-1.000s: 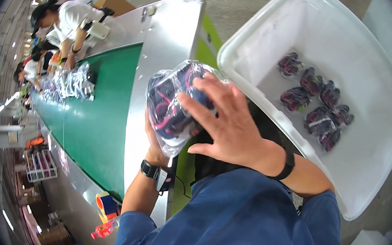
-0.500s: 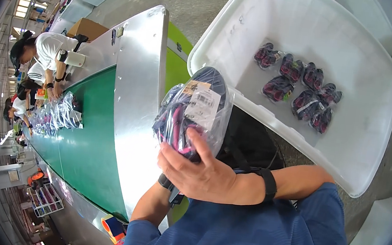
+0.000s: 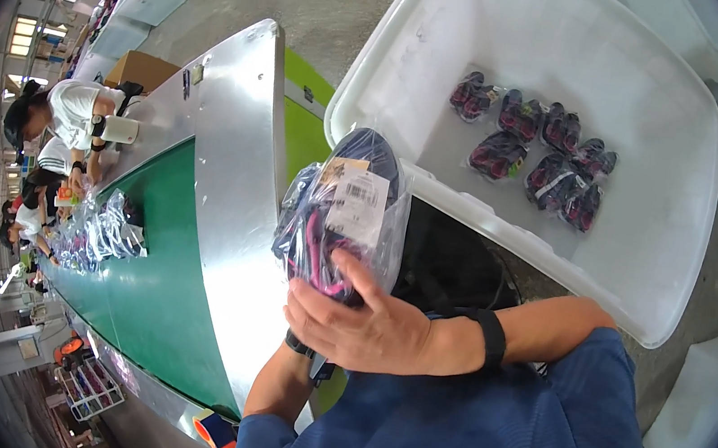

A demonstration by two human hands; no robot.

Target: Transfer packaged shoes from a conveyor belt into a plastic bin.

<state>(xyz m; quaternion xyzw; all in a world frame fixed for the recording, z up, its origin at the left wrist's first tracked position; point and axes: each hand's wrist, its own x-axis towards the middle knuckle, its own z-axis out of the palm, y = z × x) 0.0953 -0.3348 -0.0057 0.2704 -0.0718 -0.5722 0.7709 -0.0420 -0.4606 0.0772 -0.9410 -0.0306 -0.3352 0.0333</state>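
A pair of dark shoes with pink trim (image 3: 359, 156), sealed in a clear plastic bag with a white label and a tan tag, is held upright in front of me. My right hand (image 3: 364, 320) grips the lower part of this bag, fingers spread over its face. Behind it, my left forearm (image 3: 279, 386) rises from below to a dark wristband; the left hand itself is hidden behind the right hand and the shoes, so its fingers do not show.
A large white bin (image 3: 506, 212) at my right holds several bagged pairs of shoes (image 3: 497, 156). To the left runs a green conveyor belt (image 3: 159, 225) with a metal edge (image 3: 239, 136). More bagged shoes (image 3: 110, 223) lie on it near co-workers (image 3: 75, 110). An orange tape dispenser (image 3: 214, 432) sits low.
My view has shifted slightly, moving the bin and conveyor a little left in the picture. The bagged shoes stay in my grip with hardly any change.
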